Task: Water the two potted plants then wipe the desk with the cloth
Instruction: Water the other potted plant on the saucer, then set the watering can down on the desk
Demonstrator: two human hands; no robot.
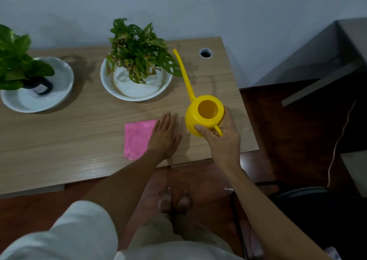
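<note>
Two potted plants stand on white saucers on the wooden desk [59, 136]: a broad-leaved one [17, 61] at the far left and a speckled one [137, 55] in the middle. My right hand [220, 138] grips a yellow watering can [204, 114] by its handle and body, with the long spout pointing up toward the middle plant. A folded pink cloth [137, 138] lies flat near the desk's front edge. My left hand [164, 136] rests flat with its fingers spread, partly over the cloth's right side.
A round cable hole [206, 53] is cut in the desk's back right corner. A grey shelf or table [317, 61] stands at the right. A cord [341, 140] hangs beside the desk. My bare feet [174, 200] stand on the dark red floor.
</note>
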